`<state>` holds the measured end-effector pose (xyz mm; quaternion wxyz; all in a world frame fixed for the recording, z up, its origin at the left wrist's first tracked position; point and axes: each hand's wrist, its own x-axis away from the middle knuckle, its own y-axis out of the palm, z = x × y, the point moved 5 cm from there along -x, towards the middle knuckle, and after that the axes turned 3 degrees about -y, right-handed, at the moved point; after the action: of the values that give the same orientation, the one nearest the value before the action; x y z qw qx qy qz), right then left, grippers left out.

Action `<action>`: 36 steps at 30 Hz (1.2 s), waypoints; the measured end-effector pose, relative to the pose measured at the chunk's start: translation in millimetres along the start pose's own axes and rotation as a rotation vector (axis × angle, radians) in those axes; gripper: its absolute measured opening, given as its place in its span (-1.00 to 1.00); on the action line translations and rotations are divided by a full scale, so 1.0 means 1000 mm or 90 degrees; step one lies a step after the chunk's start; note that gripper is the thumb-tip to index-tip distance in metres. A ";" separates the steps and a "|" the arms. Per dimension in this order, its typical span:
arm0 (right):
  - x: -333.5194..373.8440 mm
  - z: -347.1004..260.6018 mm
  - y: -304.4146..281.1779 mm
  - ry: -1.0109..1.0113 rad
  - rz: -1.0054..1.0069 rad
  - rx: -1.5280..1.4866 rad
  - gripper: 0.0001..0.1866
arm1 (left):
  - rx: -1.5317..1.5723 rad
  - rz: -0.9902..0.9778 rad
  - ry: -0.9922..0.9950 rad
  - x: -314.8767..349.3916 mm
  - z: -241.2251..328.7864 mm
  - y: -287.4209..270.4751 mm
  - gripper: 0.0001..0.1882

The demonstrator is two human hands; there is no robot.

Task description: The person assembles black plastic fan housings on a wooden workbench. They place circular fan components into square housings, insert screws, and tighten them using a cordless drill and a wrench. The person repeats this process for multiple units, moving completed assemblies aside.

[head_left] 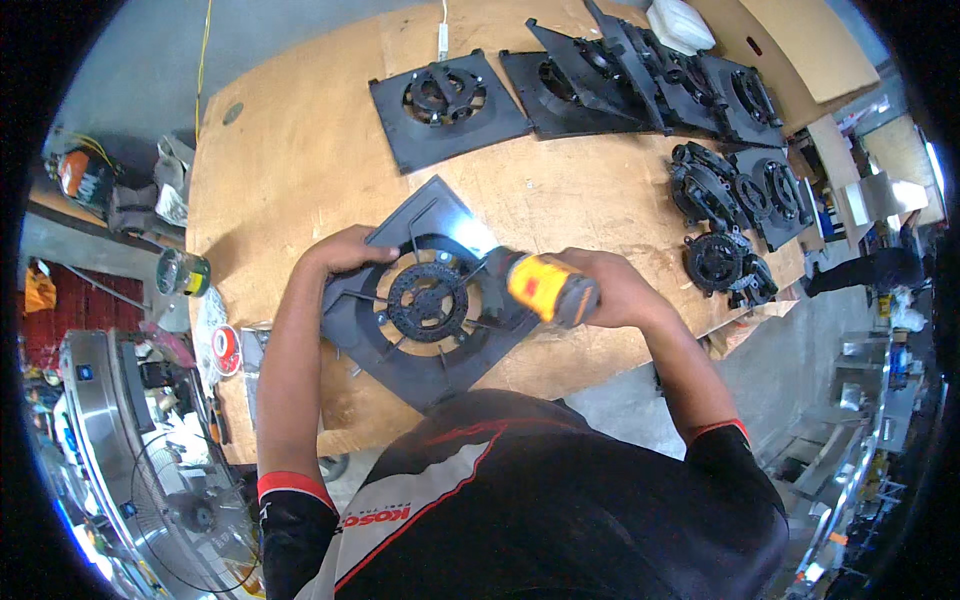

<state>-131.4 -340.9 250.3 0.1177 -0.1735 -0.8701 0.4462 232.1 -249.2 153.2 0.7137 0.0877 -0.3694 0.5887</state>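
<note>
A black square plate (360,325) with a large round opening lies turned cornerwise on the bench in front of me. In its opening sits a black ring-shaped part (428,300) with spokes around it. My left hand (350,252) grips the plate's far-left edge, the thumb on top and the other fingers mostly hidden. My right hand (618,288) is closed around a yellow and black cordless drill (543,288). The drill's nose points at the right side of the opening, and its light brightens the plate's far-right edge. Whether its tip touches a screw is hidden.
More black plates with rings (445,100) stand and lean along the bench's far side. Loose black ring parts (715,260) lie at the right edge, near a cardboard box (800,50). Left are a jar (183,272), red tape roll (226,350) and a fan (195,512).
</note>
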 end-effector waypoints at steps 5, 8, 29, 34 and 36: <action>0.060 0.087 0.011 0.272 0.137 0.083 -0.26 | -0.107 0.075 -0.029 0.023 0.035 0.006 -0.62; 0.094 0.137 0.028 0.363 0.097 0.186 -0.24 | -0.198 0.113 -0.033 0.052 0.096 0.021 -0.65; 0.052 0.141 0.106 0.053 -0.002 0.378 -0.76 | -0.534 0.497 0.146 0.082 0.036 0.276 -0.11; 0.032 0.144 0.111 0.027 -0.235 0.331 -0.81 | -0.521 0.515 0.056 0.075 0.023 0.289 -0.20; 0.033 0.124 0.104 0.030 -0.377 0.299 -0.81 | -0.494 0.514 0.035 0.077 0.018 0.298 -0.25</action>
<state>-186.3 -362.6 95.8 0.2981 0.1068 -0.7536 0.5760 -42.7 -113.0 122.3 0.4207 -0.3451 -0.5443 0.6385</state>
